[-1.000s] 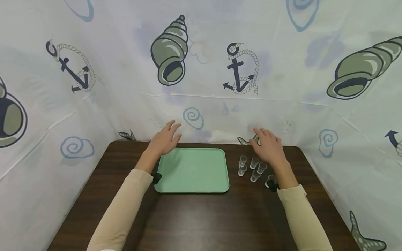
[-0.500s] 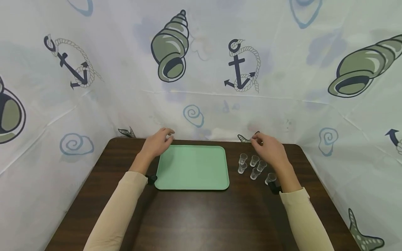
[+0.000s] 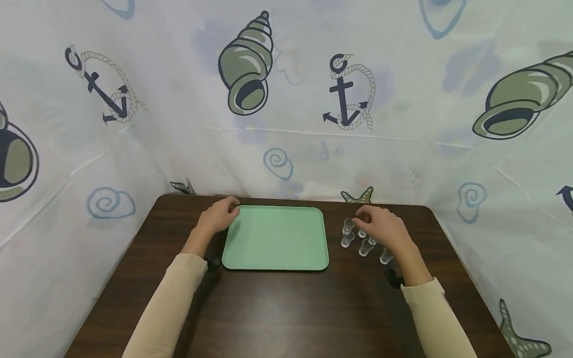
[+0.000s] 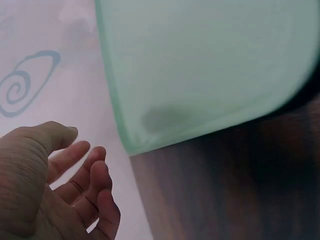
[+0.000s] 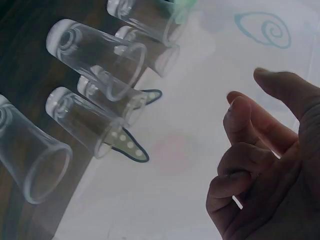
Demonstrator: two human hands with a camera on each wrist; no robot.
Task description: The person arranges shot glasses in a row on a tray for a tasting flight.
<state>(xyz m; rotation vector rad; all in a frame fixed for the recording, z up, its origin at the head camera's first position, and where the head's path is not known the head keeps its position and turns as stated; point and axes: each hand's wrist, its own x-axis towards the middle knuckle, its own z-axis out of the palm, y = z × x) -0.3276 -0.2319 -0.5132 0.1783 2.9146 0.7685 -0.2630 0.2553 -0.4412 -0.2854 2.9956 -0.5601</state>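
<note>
My left hand (image 3: 218, 216) hovers by the far left corner of a light green rectangular tray (image 3: 275, 238). Its fingers are loosely bent and hold nothing, as the left wrist view shows from the palm side. Over the group of small clear shot glasses (image 3: 347, 239) hangs my right hand (image 3: 382, 227), partly hiding some of them in the head view. In the right wrist view, several upright glasses (image 5: 95, 57) stand beside this hand, with a gap between them and the fingers (image 5: 245, 125). Thumb and index finger are apart, and the other fingers curl loosely around nothing.
The tray lies flat on a dark brown wooden table (image 3: 286, 308), left of the glasses. A white cloth (image 3: 304, 89) printed with shells, anchors and starfish hangs behind the table and along both sides.
Both hands have come down from above the table's far edge, the left one also shifting left. Their outstretched fingers have bent. The right hand is now lower over the glasses; tray and glasses stay put.
</note>
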